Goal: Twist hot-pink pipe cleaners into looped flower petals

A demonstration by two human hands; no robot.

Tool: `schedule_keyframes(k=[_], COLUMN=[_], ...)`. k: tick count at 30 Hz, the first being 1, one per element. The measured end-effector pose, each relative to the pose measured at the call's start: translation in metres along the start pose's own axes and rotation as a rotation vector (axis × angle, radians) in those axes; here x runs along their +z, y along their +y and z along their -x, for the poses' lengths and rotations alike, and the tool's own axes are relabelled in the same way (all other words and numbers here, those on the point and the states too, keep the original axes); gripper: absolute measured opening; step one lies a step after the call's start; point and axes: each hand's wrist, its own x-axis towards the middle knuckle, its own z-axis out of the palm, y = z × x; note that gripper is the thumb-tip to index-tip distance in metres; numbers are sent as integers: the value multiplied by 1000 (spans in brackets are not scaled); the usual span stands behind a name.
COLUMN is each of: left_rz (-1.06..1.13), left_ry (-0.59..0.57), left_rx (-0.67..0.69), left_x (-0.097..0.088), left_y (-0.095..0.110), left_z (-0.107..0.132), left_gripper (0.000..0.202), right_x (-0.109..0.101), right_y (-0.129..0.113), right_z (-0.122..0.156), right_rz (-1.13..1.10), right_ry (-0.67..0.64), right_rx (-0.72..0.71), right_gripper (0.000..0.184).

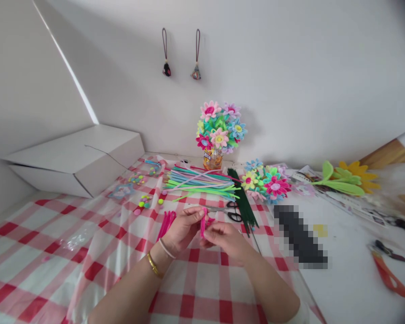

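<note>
Between my two hands is a bent hot-pink pipe cleaner (pixel 203 220), held up over the checked tablecloth (pixel 197 279). My left hand (pixel 185 227) pinches its upper end. Lower down, my right hand (pixel 222 236) closes its fingers on the same piece. More hot-pink pipe cleaners (pixel 165 222) lie partly behind my left wrist. Just beyond my hands rest black-handled scissors (pixel 234 211), their blades pointing left. A spread pile of pastel and green pipe cleaners (pixel 202 182) lies farther back, with dark green stems (pixel 245 207) beside it.
A bouquet of fuzzy flowers (pixel 221 126) stands against the wall. More flowers (pixel 268 182) lie to its right. Small pom-poms (pixel 145 201) sit left of the pile. At far left is a white box (pixel 111 153); orange-handled pliers (pixel 388 272) lie at far right.
</note>
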Motion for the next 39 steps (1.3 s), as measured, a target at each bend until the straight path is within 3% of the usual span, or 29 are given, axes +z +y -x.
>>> schedule_keyframes(k=[2,3,5,7,12,16,27,33,39], left_rz=[-21,-38,-77,-106,-99,-103,-155,-129,-116], left_ry=[17,26,28,13,3,-23,-105,-129,-116], left_rx=[6,-6,-57,-122,-199,-222,-304,-313,-306], left_x=[1,2,4,5,6,5,1,2,5], left_y=[-1,-1,-2,-3,-2,-1,10,11,12], left_z=[0,1,2,3,5,6,10,12,11], left_gripper=[10,10,12,15,17,17,20,19,22], right_x=[-8,-12,-18,-21,-18,-18,-22,-19,-21], right_y=[-6,-9,-12,-13,-8,-7,-8,-8,-7], right_z=[3,4,4,4,-1,-1,-1,0,-1], right_rz=[233,301,295,251,340,384,285,349,410], right_ry=[29,118,278,336,246,270,367,293,344], right_rx=[-70,-116,-197,-244,-366,-425,-319,-375,-407], right_gripper=[26,27,26,27,18,13,16,20,18])
